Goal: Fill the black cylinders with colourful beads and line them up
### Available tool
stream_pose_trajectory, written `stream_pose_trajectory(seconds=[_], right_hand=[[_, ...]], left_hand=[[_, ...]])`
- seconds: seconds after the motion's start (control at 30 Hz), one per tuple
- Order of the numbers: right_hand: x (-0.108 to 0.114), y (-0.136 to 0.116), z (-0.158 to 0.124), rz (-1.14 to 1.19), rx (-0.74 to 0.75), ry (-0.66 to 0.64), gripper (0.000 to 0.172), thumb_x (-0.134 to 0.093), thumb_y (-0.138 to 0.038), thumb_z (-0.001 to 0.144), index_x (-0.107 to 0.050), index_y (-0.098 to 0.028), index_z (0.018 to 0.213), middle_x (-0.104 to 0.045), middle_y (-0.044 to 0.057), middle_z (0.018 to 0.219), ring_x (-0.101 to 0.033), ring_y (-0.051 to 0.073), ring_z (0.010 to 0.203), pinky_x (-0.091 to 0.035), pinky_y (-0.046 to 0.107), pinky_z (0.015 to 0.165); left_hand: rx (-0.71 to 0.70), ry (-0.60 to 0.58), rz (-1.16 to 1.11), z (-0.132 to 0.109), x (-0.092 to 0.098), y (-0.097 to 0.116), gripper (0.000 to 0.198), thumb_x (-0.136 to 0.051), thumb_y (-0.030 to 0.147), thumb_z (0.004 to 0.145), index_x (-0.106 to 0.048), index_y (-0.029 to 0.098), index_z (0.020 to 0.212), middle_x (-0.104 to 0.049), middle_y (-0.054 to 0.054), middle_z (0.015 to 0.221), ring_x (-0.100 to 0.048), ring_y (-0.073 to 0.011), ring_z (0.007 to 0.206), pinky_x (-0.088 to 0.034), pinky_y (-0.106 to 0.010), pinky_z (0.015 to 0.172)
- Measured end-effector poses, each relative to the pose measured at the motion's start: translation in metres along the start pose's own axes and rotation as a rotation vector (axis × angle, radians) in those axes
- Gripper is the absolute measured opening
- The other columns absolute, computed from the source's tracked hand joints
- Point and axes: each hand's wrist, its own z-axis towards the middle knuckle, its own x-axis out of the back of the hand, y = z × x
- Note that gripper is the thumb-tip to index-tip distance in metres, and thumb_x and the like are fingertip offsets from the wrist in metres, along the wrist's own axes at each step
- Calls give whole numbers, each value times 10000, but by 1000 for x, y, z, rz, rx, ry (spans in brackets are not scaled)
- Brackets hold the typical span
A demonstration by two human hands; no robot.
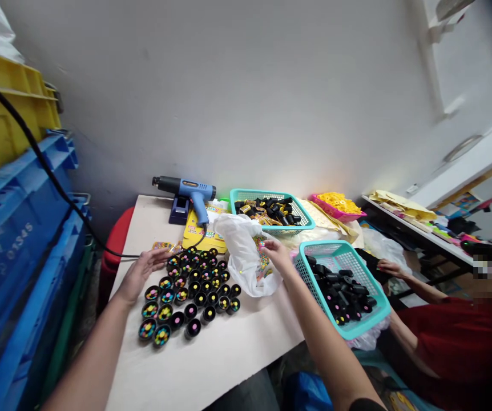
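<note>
Black cups (188, 297) filled with coloured beads (160, 335) are massed on a white table (186, 371), with bare tabletop left open between them and the near edge. The left hand (141, 273) is held just beside the cups, fingers spread apart. The right hand (277, 255) is raised at a white plastic bag (240, 257), its fingertips (264, 245) drawn together over a printed strip (262, 260); whether the strip is gripped cannot be told. A teal basket (327, 246) of black parts (340, 291) is set at the table's right edge, just beside the right arm. A second teal basket (271, 194) and a blue heat gun (190, 194) are placed along the wall (229, 103). Blue crates (23, 240) are stacked close to the table's left edge, and a co-worker's hand (391, 268) is seen beyond the basket.
</note>
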Motion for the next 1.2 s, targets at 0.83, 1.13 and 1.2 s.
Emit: stream_pose_trajectory(seconds=[0.83, 1.13, 1.2], right_hand=[[-110, -104, -84, -526, 506, -474, 177, -585, -160, 821, -709, -198, 941, -672, 87, 941, -539, 245, 959, -437, 346, 833], [-87, -108, -77, -613, 617, -348, 379, -533, -158, 859, -623, -174, 1227, -655, 125, 1084, -536, 267, 1015, -454, 382, 863], [-60, -97, -62, -603, 505, -201, 356, -537, -204, 878, -622, -175, 1223, -643, 122, 1138, -544, 255, 1064, -446, 377, 921]], left_hand=[[-64, -30, 3, -3, -3, -4, 662, -511, 732, 762, -677, 192, 1106, -702, -125, 1150, -587, -325, 1165, -402, -473, 1005], [-76, -37, 13, -4, -2, -4, 672, -498, 732, 773, -676, 178, 1110, -700, -130, 1152, -584, -328, 1167, -397, -483, 1012], [-75, -32, 11, -4, -2, -4, 671, -508, 732, 768, -677, 179, 1108, -704, -128, 1141, -586, -328, 1163, -403, -481, 1004]])
